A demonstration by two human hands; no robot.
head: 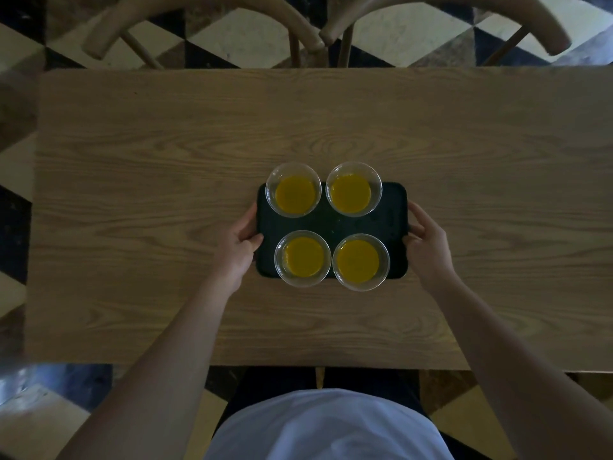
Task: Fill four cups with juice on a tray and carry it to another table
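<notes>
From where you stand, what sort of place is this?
Probably a café or dining room. A wooden table has two bentwood chairs pushed up opposite, over a black-and-cream checkered floor, and a dark tray carries four cups of juice.

Two wooden chairs [212, 24] [464, 21] at table's far edge; checkered floor [398, 31] beneath; white shirt [328, 429] at bottom.

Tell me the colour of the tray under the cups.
Black tray, clearest in the head view.

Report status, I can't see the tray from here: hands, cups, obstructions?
Left hand and right hand grip tray edges. Four cups filled. Table bare around tray.
</notes>
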